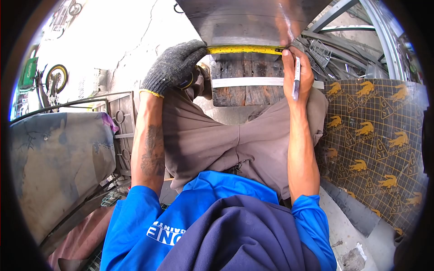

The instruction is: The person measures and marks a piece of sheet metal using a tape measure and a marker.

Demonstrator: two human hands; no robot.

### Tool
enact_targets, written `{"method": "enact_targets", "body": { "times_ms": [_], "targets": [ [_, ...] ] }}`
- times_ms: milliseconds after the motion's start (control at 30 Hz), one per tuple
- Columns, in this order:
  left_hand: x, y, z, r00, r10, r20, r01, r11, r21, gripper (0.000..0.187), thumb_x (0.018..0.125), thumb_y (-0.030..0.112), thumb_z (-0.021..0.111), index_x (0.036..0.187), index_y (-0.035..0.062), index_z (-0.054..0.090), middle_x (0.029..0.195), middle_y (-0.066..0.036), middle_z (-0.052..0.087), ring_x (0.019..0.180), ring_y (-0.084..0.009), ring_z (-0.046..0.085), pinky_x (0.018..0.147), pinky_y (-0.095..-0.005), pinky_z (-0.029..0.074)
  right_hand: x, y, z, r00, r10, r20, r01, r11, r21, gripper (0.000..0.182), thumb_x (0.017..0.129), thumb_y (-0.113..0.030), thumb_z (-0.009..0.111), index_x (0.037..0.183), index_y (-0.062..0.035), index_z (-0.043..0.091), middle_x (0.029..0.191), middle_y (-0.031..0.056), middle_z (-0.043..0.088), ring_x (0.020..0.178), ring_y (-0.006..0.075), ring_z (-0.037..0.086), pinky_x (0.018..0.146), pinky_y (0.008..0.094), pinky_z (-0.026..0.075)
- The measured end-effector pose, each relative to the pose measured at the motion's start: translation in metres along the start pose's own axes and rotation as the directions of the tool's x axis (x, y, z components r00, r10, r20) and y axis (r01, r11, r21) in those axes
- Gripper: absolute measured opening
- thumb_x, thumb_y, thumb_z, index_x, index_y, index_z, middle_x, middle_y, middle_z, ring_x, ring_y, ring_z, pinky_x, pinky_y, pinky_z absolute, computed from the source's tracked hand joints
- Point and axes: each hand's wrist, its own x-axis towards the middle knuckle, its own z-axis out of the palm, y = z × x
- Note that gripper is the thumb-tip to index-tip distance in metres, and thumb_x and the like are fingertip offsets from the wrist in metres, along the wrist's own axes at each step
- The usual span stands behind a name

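Observation:
My left hand (174, 65), in a dark grey knit glove, is closed around a tape measure, its round case (186, 84) partly showing below the palm. The yellow tape blade (246, 49) stretches across to my right hand (298, 74), along the near edge of a shiny metal sheet (248, 22). My bare right hand pinches the blade's hooked end at the sheet's right corner. A white marker pen (297, 77) with a dark lower end is also held in it, pointing down. Beneath is a worn wooden block (244, 95) with a pale flat strip (248, 81) lying across it.
Metal bars and a wire basket (320, 54) are heaped at the upper right. A dark board with crocodile prints (370, 144) stands to my right. A stained panel (63, 158) and a metal gate (124, 131) are on my left, with a bicycle wheel (57, 80) beyond.

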Motion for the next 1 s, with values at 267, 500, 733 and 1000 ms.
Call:
{"method": "enact_targets", "body": {
  "times_ms": [267,500,733,1000],
  "targets": [
    [0.001,-0.006,0.001,1.0,0.006,0.002,-0.006,1.0,-0.006,0.035,0.104,0.032,0.06,0.126,0.0058,0.071,0.124,-0.018,0.071,0.113,-0.0366,0.069,0.098,-0.0432,0.054,0.0,-0.002,0.001,0.999,0.043,0.004,-0.043,0.999,0.006,0.026,0.099,-0.021,0.073,0.115,-0.001,0.072,0.096,0.0087,0.077,0.088,0.0135,0.071,0.081,0.0279,0.056],
    [0.002,-0.008,0.003,0.998,0.057,-0.012,-0.057,0.998,0.017,0.036,0.104,0.033,0.061,0.126,0.0056,0.071,0.122,-0.019,0.072,0.111,-0.0365,0.07,0.097,-0.0437,0.054,-0.002,0.0,0.0,1.0,-0.01,-0.003,0.01,0.999,0.044,0.027,0.1,-0.019,0.073,0.117,0.0011,0.071,0.097,0.0074,0.075,0.088,0.0114,0.068,0.08,0.0267,0.054],
    [0.001,-0.01,0.004,0.999,0.04,-0.029,-0.04,0.999,0.007,0.037,0.104,0.034,0.061,0.126,0.006,0.071,0.122,-0.019,0.072,0.112,-0.0366,0.069,0.097,-0.0433,0.054,-0.002,0.0,-0.002,1.0,-0.003,-0.006,0.003,1.0,-0.011,0.025,0.099,-0.02,0.073,0.116,-0.0015,0.072,0.097,0.0103,0.077,0.089,0.0154,0.073,0.079,0.0292,0.057],
    [0.002,-0.012,0.003,0.999,0.035,-0.005,-0.035,0.999,0.026,0.038,0.104,0.036,0.062,0.127,0.0068,0.071,0.121,-0.018,0.073,0.11,-0.0355,0.071,0.096,-0.0425,0.055,-0.003,0.0,-0.003,1.0,-0.001,-0.008,0.001,1.0,0.007,0.024,0.1,-0.02,0.07,0.116,-0.0017,0.072,0.1,0.0116,0.077,0.091,0.0167,0.073,0.082,0.0296,0.056]
  ]
}}
